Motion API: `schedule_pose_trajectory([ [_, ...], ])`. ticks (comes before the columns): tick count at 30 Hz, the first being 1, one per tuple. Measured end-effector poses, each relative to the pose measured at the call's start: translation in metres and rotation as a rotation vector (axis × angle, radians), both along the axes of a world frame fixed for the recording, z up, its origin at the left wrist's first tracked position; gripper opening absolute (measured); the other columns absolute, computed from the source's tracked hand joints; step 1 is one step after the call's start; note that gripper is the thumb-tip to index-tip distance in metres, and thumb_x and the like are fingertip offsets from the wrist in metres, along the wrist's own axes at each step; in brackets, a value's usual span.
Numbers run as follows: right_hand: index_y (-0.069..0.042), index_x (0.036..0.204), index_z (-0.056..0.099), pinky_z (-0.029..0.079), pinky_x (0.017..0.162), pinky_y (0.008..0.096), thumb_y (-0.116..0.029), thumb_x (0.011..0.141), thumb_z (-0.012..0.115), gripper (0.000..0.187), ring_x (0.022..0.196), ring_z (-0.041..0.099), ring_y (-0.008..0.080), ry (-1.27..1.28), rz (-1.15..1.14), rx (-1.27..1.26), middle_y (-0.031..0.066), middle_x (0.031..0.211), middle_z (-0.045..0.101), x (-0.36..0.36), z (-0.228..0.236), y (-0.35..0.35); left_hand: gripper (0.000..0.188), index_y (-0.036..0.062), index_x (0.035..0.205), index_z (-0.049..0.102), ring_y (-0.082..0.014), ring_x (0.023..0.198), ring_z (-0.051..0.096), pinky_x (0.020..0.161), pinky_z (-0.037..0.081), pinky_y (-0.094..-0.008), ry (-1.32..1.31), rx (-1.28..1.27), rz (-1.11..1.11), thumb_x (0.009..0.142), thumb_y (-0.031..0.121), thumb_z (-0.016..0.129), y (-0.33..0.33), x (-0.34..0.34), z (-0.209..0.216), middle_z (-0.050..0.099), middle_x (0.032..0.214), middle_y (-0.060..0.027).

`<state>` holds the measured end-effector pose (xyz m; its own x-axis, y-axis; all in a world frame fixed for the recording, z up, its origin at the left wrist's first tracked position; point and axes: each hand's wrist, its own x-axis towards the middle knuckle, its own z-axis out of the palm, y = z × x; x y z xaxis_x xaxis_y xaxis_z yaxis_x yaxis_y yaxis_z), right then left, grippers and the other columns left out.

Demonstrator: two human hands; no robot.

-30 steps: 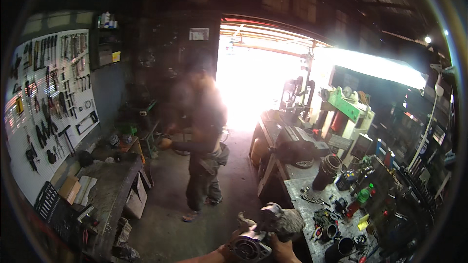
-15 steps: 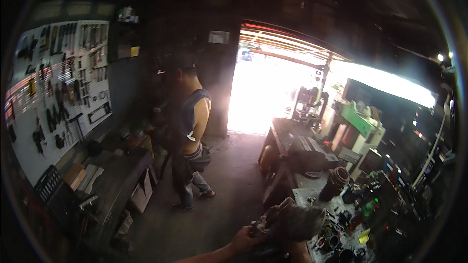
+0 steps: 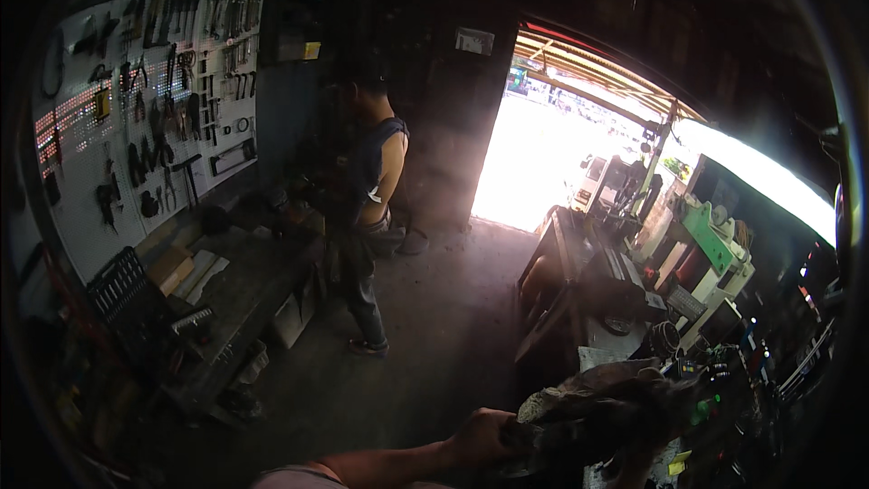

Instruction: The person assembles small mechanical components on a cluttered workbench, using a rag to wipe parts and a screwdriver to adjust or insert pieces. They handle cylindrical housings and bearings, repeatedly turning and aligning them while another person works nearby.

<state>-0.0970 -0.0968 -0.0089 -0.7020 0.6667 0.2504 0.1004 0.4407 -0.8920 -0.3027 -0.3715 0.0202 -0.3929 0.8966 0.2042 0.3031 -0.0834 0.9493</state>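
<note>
My left hand [image 3: 486, 435] reaches in from the lower edge, its fingers closed at the left end of a dark, crumpled bundle that looks like a rag [image 3: 625, 389]. What lies under the cloth is too dark to make out. Behind and beneath the rag my right hand is hidden, so its fingers do not show. The bundle is in front of a cluttered workbench at the lower right. Close to it on the bench are a yellow piece [image 3: 679, 463] and a green bottle-like item [image 3: 704, 409].
A person [image 3: 371, 181] stands at the left workbench [image 3: 262, 308], turned away. Tools hang on a white pegboard [image 3: 118, 154]. An open black case [image 3: 131, 294] rests below it. A bright doorway [image 3: 543, 154] opens ahead. A green machine part [image 3: 708, 234] stands at right.
My view has swung, so the room appears shifted to the right. The rag bundle and my left hand sit further right in the picture; the other person's legs have moved.
</note>
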Motion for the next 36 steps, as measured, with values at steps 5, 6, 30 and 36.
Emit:
schedule_pose_trajectory([
  [5,-0.011,0.171,0.028,0.045,0.121,0.0440,-0.022,0.101,0.079,0.087,0.138,0.060,0.0277,0.215,0.129,-0.403,0.0203,0.151,0.062,-0.031,-0.028,-0.059,0.040,0.0147,0.115,0.080,-0.0262,0.085,0.080,0.079,0.065,-0.0413,0.878,0.022,0.161,0.089,0.046,0.082,0.007,0.008,0.002,0.079,0.096,-0.0097],
  [6,-0.013,0.176,0.022,0.042,0.125,0.0445,-0.020,0.098,0.085,0.101,0.142,0.058,0.0272,0.244,0.135,-0.440,0.0212,0.154,0.060,-0.037,-0.024,-0.069,0.041,0.0157,0.116,0.080,-0.0287,0.085,0.080,0.078,0.065,-0.0426,0.798,0.085,0.190,0.090,0.047,0.081,0.010,0.011,-0.002,0.079,0.096,-0.0098],
  [30,0.000,0.149,0.056,0.058,0.111,0.0505,-0.031,0.115,0.051,0.046,0.129,0.068,0.0325,0.759,0.274,-0.647,0.0204,0.143,0.067,-0.066,0.044,-0.096,0.023,0.0039,0.089,0.079,-0.0293,0.071,0.076,0.069,0.061,-0.0394,0.317,0.480,0.188,0.092,0.026,0.085,0.015,0.004,0.012,0.075,0.082,-0.0170],
  [36,-0.001,0.153,0.054,0.057,0.111,0.0490,-0.037,0.117,0.048,0.051,0.133,0.065,0.0305,0.857,0.171,-0.767,0.0181,0.150,0.062,-0.052,0.034,-0.044,0.019,0.0014,0.093,0.077,-0.0112,0.076,0.070,0.065,0.057,-0.0332,-0.607,0.331,0.312,0.106,0.014,0.072,0.007,0.013,0.015,0.076,0.086,-0.0008],
])
